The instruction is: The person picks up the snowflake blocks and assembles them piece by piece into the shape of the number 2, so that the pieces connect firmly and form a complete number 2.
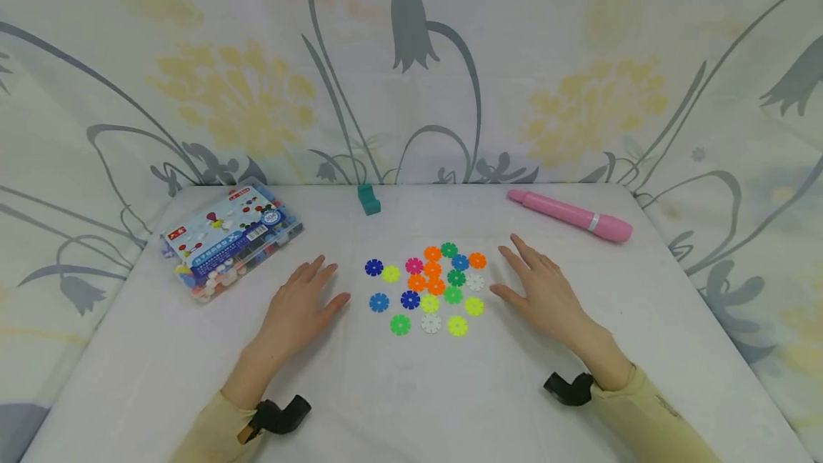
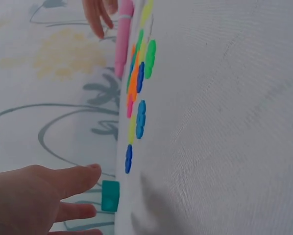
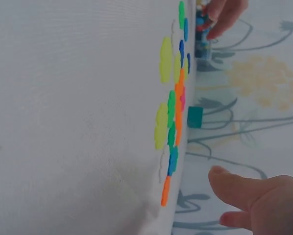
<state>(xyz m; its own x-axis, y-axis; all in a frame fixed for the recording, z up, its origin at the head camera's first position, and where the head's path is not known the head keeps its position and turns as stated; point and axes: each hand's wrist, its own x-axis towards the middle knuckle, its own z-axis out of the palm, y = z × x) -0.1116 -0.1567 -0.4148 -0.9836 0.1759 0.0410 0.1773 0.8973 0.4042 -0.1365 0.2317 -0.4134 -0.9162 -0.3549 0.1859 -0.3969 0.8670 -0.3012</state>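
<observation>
Flat, notched plastic discs in orange, green, yellow, blue, pink and white lie spread between the two hands; an orange disc (image 1: 417, 282) is near the middle, some overlapping. My left hand (image 1: 298, 309) is held over the table left of the discs, fingers spread and holding nothing. On the other side my right hand (image 1: 543, 295) also has spread fingers and grips nothing. Its nearest pieces are a white disc (image 1: 475, 281) and a yellow disc (image 1: 474, 306). In the left wrist view, a dark blue disc (image 2: 129, 158) lies closest to the left thumb.
A clear plastic case (image 1: 231, 238) with a printed label and colourful pieces inside lies at the back left. A small teal block (image 1: 369, 200) stands near the back edge. At the back right lies a pink pen-shaped object (image 1: 569, 215). Floral cloth (image 1: 411, 113) hangs behind the white table (image 1: 398, 399).
</observation>
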